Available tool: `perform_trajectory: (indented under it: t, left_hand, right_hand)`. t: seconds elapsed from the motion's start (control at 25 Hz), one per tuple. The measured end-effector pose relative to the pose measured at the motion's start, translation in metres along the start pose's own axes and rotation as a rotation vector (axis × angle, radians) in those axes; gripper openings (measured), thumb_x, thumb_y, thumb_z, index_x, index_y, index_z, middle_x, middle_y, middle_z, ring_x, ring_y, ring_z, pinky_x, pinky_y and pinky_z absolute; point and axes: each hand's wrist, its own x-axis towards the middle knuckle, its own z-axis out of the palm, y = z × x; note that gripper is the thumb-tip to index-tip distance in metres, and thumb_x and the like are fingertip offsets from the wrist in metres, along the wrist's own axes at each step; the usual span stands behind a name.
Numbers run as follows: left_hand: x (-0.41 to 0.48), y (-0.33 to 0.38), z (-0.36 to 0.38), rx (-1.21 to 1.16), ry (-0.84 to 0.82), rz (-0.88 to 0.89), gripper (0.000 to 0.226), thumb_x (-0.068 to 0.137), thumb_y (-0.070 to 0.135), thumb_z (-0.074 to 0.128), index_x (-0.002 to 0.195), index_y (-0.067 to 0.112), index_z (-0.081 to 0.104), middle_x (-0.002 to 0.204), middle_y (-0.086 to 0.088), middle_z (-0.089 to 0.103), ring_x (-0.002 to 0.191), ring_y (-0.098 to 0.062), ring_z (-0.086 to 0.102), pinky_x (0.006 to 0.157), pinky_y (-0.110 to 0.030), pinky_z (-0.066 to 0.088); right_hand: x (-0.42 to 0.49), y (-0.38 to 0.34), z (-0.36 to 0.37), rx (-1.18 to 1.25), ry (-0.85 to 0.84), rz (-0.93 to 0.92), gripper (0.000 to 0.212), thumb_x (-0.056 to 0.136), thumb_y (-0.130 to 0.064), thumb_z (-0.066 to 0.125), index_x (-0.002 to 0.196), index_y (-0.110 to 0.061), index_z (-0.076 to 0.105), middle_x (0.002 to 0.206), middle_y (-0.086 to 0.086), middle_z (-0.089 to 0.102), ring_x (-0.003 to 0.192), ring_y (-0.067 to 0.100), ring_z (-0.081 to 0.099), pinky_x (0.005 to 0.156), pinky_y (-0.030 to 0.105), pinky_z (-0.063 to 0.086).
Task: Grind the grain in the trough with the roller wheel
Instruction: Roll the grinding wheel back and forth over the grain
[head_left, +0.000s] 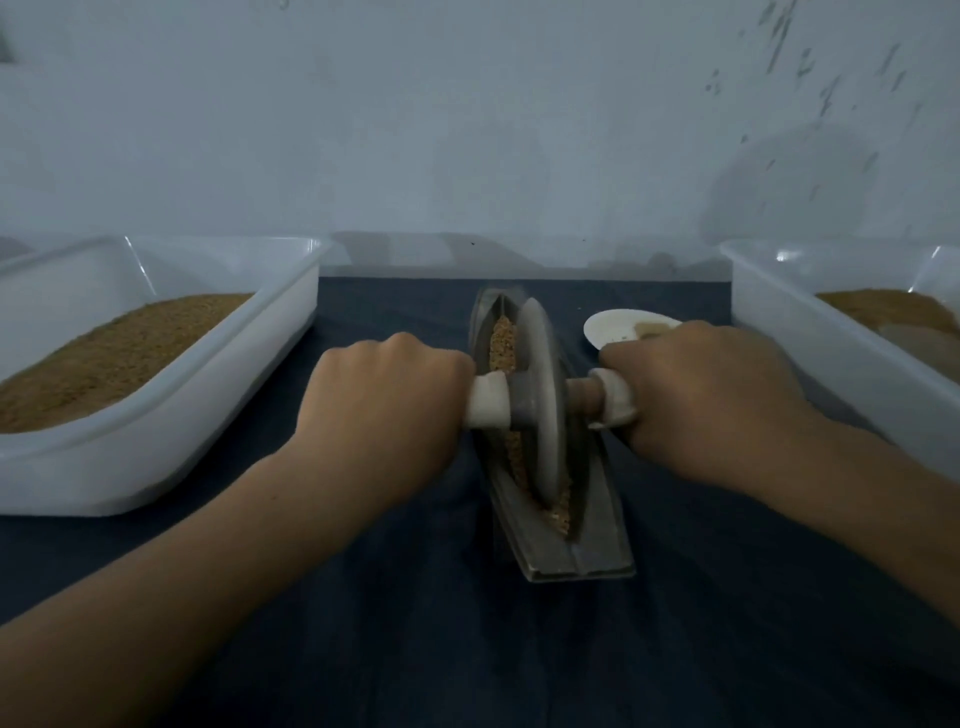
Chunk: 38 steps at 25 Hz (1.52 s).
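Both grips are clenched. The left grip (384, 400) is wrapped round the white-sleeved handle (488, 400) at the wheel's 9 o'clock, and the right grip (696, 400) holds its twin at 3 o'clock. The roller wheel (540, 400) stands on edge in the trough (592, 540) at mid-bench, with grain (501, 343) lying in the groove toward 12 and 6 o'clock.

To my eye, an uneven push from one side could tip the wheel up the groove wall and throw grain onto the bench (415, 597). I can't see anything pinning the narrow trough down, so a hard stroke might skid it. The small white dish (613, 322) sits just beyond the right knuckles at 1 o'clock and could be clipped on a forward stroke.

The forearms come in from 7 and 5 o'clock, knuckles up and wrists roughly level.
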Motion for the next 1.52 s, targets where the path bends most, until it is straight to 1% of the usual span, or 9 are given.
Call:
perform_trajectory:
  t: [0.08, 0.2, 0.32, 0.4, 0.6, 0.8, 0.92, 1.24, 1.52]
  left_hand:
    - [0.004, 0.003, 0.005, 0.011, -0.083, -0.053, 0.047, 0.060, 0.032, 0.079, 0.063, 0.032, 0.032, 0.054, 0.010, 0.020, 0.043, -0.009, 0.009, 0.046, -0.019, 0.009]
    - [0.044, 0.002, 0.022, -0.036, -0.223, -0.189, 0.007, 0.085, 0.027, 0.064, 0.083, 0.023, 0.058, 0.068, 0.004, 0.040, 0.055, -0.018, 0.038, 0.054, -0.033, 0.031]
    - [0.066, 0.000, 0.019, -0.065, -0.330, -0.210, 0.010, 0.088, 0.023, 0.061, 0.097, 0.021, 0.064, 0.078, 0.000, 0.049, 0.067, -0.022, 0.046, 0.062, -0.037, 0.037]
    - [0.044, 0.004, 0.010, -0.026, -0.251, -0.145, 0.006, 0.084, 0.027, 0.065, 0.087, 0.026, 0.060, 0.069, 0.004, 0.040, 0.056, -0.018, 0.036, 0.054, -0.035, 0.032]
    - [0.000, 0.003, -0.015, -0.019, -0.041, 0.028, 0.059, 0.053, 0.027, 0.083, 0.064, 0.031, 0.025, 0.054, 0.010, 0.012, 0.040, -0.014, 0.014, 0.048, -0.017, 0.008]
    - [0.055, 0.005, 0.017, 0.041, -0.227, -0.156, 0.005, 0.087, 0.022, 0.061, 0.091, 0.022, 0.063, 0.073, 0.000, 0.048, 0.061, -0.022, 0.045, 0.056, -0.035, 0.035]
    - [0.064, 0.004, 0.018, 0.019, -0.254, -0.192, 0.006, 0.088, 0.019, 0.060, 0.094, 0.020, 0.061, 0.078, -0.001, 0.051, 0.066, -0.023, 0.046, 0.059, -0.036, 0.038]
    - [-0.013, 0.007, -0.015, -0.002, -0.006, -0.041, 0.043, 0.061, 0.026, 0.073, 0.067, 0.025, 0.031, 0.050, 0.004, 0.034, 0.041, -0.017, 0.023, 0.049, -0.019, 0.010]
    - [0.059, -0.005, 0.046, -0.025, -0.129, -0.253, 0.010, 0.085, 0.023, 0.061, 0.078, 0.022, 0.055, 0.064, 0.004, 0.039, 0.052, -0.017, 0.035, 0.051, -0.031, 0.027]
  right_hand:
    - [0.007, -0.003, 0.002, -0.048, -0.058, 0.038, 0.038, 0.063, -0.040, 0.066, 0.063, -0.031, 0.029, 0.057, -0.014, 0.020, 0.049, 0.002, 0.011, 0.051, 0.016, 0.008]
    - [0.051, -0.008, 0.022, -0.020, -0.285, 0.190, 0.027, 0.080, -0.033, 0.068, 0.074, -0.031, 0.042, 0.073, -0.007, 0.050, 0.061, 0.019, 0.046, 0.052, 0.026, 0.026]
    - [0.070, -0.007, 0.024, 0.060, -0.422, 0.268, 0.011, 0.086, -0.031, 0.066, 0.085, -0.030, 0.055, 0.087, -0.002, 0.060, 0.079, 0.025, 0.057, 0.063, 0.033, 0.039]
    - [0.043, -0.004, 0.013, 0.045, -0.365, 0.226, 0.020, 0.083, -0.035, 0.065, 0.074, -0.028, 0.049, 0.079, -0.007, 0.056, 0.066, 0.019, 0.050, 0.055, 0.029, 0.035]
    - [-0.010, 0.000, -0.013, 0.010, -0.092, 0.020, 0.032, 0.064, -0.044, 0.061, 0.063, -0.036, 0.030, 0.057, -0.013, 0.026, 0.049, 0.013, 0.021, 0.049, 0.018, 0.015]
    - [0.049, -0.005, 0.027, 0.065, -0.335, 0.262, 0.022, 0.085, -0.037, 0.067, 0.078, -0.030, 0.048, 0.076, -0.006, 0.052, 0.069, 0.022, 0.050, 0.055, 0.028, 0.031]
    - [0.060, -0.002, 0.030, 0.089, -0.378, 0.305, 0.019, 0.086, -0.036, 0.066, 0.079, -0.030, 0.049, 0.083, -0.003, 0.058, 0.072, 0.023, 0.050, 0.058, 0.031, 0.034]
    - [-0.014, -0.002, -0.021, 0.064, -0.087, 0.074, 0.033, 0.063, -0.041, 0.069, 0.065, -0.030, 0.038, 0.056, -0.014, 0.019, 0.047, 0.020, 0.028, 0.050, 0.018, 0.018]
    - [0.072, 0.005, 0.045, -0.008, -0.187, 0.206, 0.031, 0.082, -0.034, 0.072, 0.074, -0.028, 0.042, 0.068, -0.004, 0.047, 0.063, 0.024, 0.048, 0.055, 0.031, 0.033]
